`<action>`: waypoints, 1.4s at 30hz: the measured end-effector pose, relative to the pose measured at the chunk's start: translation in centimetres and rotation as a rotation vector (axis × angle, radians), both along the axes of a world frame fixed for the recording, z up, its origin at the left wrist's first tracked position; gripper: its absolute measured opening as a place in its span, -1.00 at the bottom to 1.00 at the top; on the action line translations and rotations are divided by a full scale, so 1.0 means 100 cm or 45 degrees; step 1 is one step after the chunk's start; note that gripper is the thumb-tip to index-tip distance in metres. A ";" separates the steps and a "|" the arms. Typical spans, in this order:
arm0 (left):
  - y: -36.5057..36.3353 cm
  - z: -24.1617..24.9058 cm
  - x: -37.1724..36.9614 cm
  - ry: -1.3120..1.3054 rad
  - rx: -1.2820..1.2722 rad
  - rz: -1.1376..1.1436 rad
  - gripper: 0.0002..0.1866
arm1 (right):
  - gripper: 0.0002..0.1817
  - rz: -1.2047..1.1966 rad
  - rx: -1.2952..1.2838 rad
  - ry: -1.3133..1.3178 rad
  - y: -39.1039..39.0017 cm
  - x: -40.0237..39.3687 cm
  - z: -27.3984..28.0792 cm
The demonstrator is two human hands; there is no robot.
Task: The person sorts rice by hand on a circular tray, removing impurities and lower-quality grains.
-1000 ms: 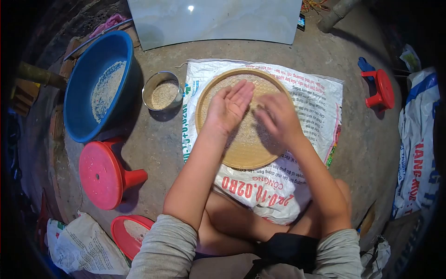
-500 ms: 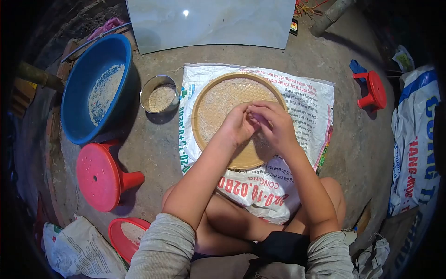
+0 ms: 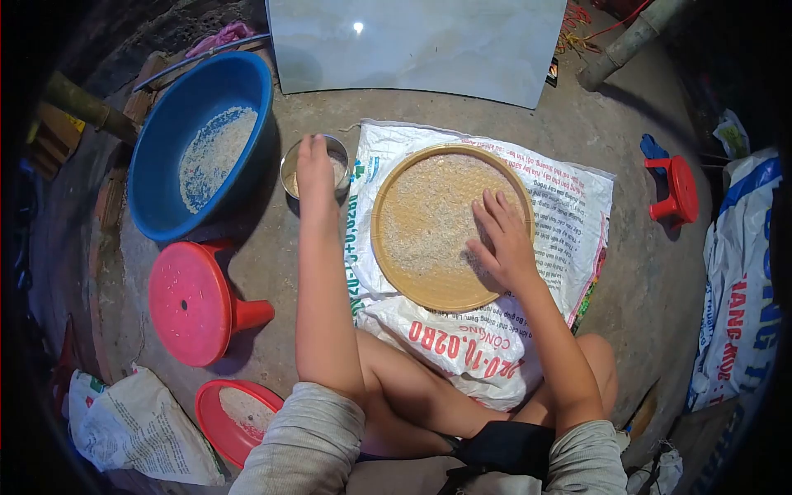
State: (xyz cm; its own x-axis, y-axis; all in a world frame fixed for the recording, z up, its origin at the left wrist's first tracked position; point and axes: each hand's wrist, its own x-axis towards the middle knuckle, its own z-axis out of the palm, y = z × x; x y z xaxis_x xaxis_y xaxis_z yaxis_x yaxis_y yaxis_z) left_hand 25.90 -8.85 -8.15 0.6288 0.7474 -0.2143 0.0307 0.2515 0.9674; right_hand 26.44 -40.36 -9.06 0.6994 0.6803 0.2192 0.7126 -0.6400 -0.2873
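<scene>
A round woven bamboo tray (image 3: pixel 388 186) lies on a printed white sack (image 3: pixel 569 198) on the concrete floor, with rice grains spread across it. My right hand (image 3: pixel 505 241) rests flat on the grains at the tray's right side, fingers spread. My left hand (image 3: pixel 314 172) reaches out over a small metal pot (image 3: pixel 339 159) of rice left of the tray, fingers bunched together above its opening. Whether it holds grains is hidden.
A blue basin (image 3: pixel 169 157) with rice stands at the far left. Two red plastic stools (image 3: pixel 191 301) (image 3: pixel 676 188) flank the sack. A red bowl (image 3: pixel 231 417) and a sack (image 3: pixel 140 429) lie near my left knee. A grey slab (image 3: pixel 421 41) leans behind.
My left hand has left the tray and moved left to hover over the metal pot. My right hand has spread flat on the rice. The view shifted slightly.
</scene>
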 end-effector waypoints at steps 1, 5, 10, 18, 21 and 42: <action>0.003 0.003 -0.001 0.247 0.239 -0.060 -0.38 | -0.38 0.001 0.001 -0.005 0.001 0.000 0.004; -0.020 -0.002 0.002 0.780 1.004 -0.597 -0.29 | -0.48 0.277 0.103 0.129 0.003 -0.004 0.003; -0.077 -0.009 0.012 0.125 0.835 -0.641 -0.58 | -0.75 0.314 0.284 0.263 0.009 -0.012 -0.010; -0.159 -0.021 -0.002 0.003 -0.979 -0.975 -0.67 | -0.85 -0.284 0.745 0.227 0.020 0.001 0.020; -0.171 -0.025 -0.001 -0.033 -1.300 -0.867 -0.70 | -0.78 -0.318 0.837 0.304 0.022 0.000 0.035; -0.147 -0.028 0.010 -0.081 -1.344 -0.797 -0.60 | -0.86 0.036 0.380 0.330 -0.005 -0.002 0.005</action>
State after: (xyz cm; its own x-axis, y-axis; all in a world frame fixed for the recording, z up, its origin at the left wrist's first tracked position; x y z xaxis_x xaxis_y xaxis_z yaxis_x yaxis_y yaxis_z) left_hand 26.94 -23.52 -10.92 0.8482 -0.2083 -0.4871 0.3875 0.8709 0.3023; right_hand 26.29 -40.81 -8.51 0.7393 0.6331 0.2293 0.6084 -0.4821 -0.6304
